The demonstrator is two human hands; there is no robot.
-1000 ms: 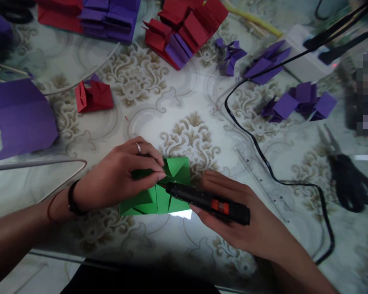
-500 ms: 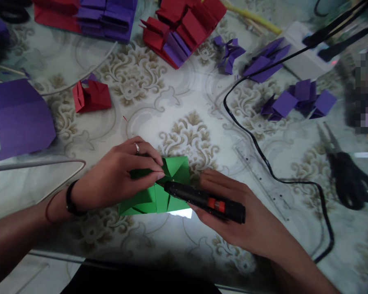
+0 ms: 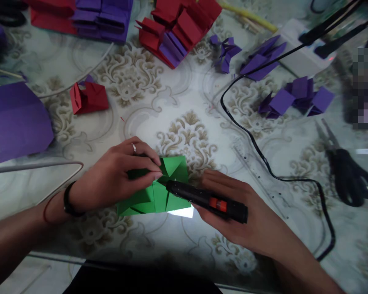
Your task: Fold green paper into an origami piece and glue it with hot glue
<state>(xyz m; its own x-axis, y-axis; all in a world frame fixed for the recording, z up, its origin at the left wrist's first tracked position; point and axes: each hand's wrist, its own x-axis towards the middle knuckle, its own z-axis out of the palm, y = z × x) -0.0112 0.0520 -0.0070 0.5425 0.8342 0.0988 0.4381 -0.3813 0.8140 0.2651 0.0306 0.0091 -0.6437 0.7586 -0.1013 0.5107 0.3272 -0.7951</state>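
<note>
A green folded paper (image 3: 164, 201) lies flat on the table in front of me, with creased triangular flaps. My left hand (image 3: 119, 169) rests over its upper left part, thumb and forefinger pinching a flap near the middle. Wrapped in my right hand (image 3: 256, 226) is a black glue gun (image 3: 199, 197) with a red switch. Its nozzle points left, close to my left fingertips and over the paper's centre. Whether the tip touches the paper I cannot tell. The fingers under the gun are partly hidden.
A black cord (image 3: 248, 132) winds across the right side, over a clear ruler (image 3: 259, 177). Black scissors (image 3: 348, 175) lie far right. A white power strip (image 3: 306, 57) and purple folded pieces (image 3: 282, 102) sit behind. Red folded pieces (image 3: 92, 98) and purple paper (image 3: 20, 122) are at left.
The glue gun's nozzle has drawn slightly right, away from my left fingertips. My left hand keeps its pinch on the green paper. The whole view has shifted a little.
</note>
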